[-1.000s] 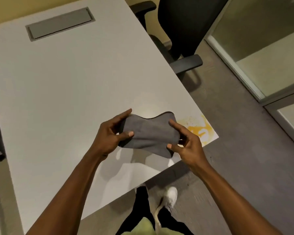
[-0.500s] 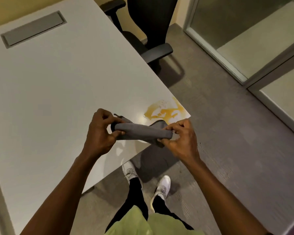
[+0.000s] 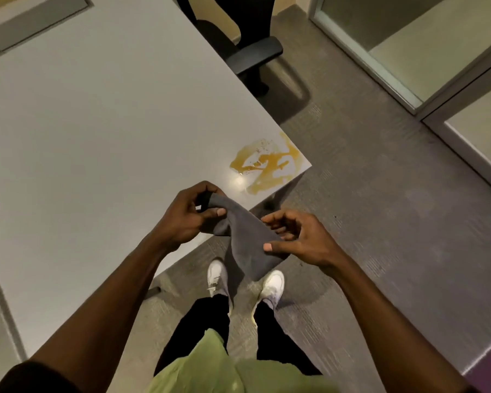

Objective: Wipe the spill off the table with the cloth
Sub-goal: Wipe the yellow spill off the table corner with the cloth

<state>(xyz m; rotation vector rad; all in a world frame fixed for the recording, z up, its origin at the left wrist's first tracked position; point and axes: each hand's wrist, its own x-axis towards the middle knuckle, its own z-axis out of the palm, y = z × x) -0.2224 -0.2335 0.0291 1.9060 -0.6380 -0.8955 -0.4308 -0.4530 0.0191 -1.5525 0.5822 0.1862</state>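
Observation:
An orange-yellow spill [image 3: 267, 165] lies on the near right corner of the white table [image 3: 102, 131]. A grey cloth [image 3: 247, 239] hangs folded in the air just off the table's front edge, below and left of the spill. My left hand [image 3: 187, 214] pinches its upper end between thumb and fingers. My right hand [image 3: 298, 236] holds its right side, thumb pressed on the fabric, fingers loosely curled behind. The cloth's lower end droops toward my white shoes.
A black office chair [image 3: 238, 38] stands at the table's right side, beyond the spill. A grey cable hatch [image 3: 34, 21] is set in the tabletop at the far left. Glass partitions [image 3: 408, 52] line the right. Grey carpet surrounds the corner.
The cloth was spread flat, then rolled narrow between both hands, and now hangs longer and slanted downward. The spill sits higher and further right of my hands than before.

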